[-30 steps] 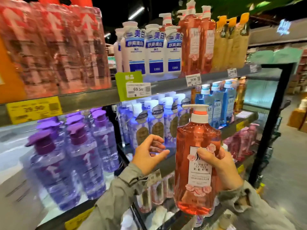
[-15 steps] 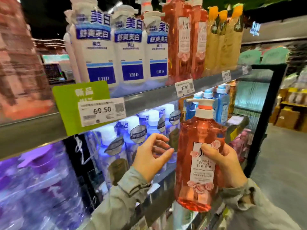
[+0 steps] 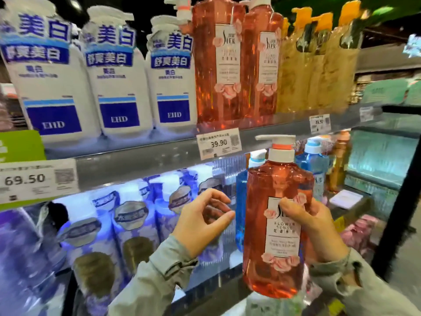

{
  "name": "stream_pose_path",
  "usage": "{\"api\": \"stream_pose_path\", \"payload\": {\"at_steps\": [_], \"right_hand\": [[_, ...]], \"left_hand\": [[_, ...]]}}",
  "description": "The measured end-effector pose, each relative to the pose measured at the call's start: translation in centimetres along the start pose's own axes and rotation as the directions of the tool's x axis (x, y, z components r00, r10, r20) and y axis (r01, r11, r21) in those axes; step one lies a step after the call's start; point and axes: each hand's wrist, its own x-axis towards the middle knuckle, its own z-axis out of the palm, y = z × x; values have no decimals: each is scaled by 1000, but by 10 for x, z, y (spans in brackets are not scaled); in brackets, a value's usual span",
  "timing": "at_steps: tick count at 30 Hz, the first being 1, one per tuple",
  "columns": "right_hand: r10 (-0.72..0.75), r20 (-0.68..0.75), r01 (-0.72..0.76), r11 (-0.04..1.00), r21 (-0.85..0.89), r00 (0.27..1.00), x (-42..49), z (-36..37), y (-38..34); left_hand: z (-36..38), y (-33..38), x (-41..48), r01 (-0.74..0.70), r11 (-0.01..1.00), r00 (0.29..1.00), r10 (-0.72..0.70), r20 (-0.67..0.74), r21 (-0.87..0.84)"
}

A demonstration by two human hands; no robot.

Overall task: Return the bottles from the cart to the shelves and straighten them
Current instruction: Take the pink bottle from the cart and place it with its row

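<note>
My right hand (image 3: 316,231) grips a pink pump bottle (image 3: 276,185) with a rose label, held upright in front of the lower shelf and just below the upper shelf's edge (image 3: 159,156). Two matching pink bottles (image 3: 218,65) stand on that upper shelf, straight above it and behind the 39.90 price tag (image 3: 218,143). My left hand (image 3: 202,221) hovers to the left of the held bottle with its fingers loosely curled, and it holds nothing. No cart is in view.
White and blue pump bottles (image 3: 114,83) fill the upper shelf's left part; yellow bottles (image 3: 319,65) stand at its right. Pale blue and purple bottles (image 3: 127,224) crowd the lower shelf. A black upright post (image 3: 401,201) ends the shelving on the right, with an aisle floor beyond.
The view has closed in on the shelves and tilted upward. The pink bottle has risen toward the upper shelf's edge. My left hand stays beside it, holding nothing.
</note>
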Motion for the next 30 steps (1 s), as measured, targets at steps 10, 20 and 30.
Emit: {"api": "stream_pose_path", "payload": {"at_steps": [10, 20, 30], "right_hand": [[21, 218, -39, 996, 78, 976, 59, -44, -39], [71, 285, -109, 987, 120, 956, 80, -57, -54], [56, 258, -84, 992, 98, 965, 88, -55, -64]], "left_hand": [[45, 22, 35, 9, 981, 988, 21, -155, 193], [51, 50, 58, 46, 967, 980, 5, -199, 251], [47, 69, 66, 56, 981, 990, -30, -140, 185]]}}
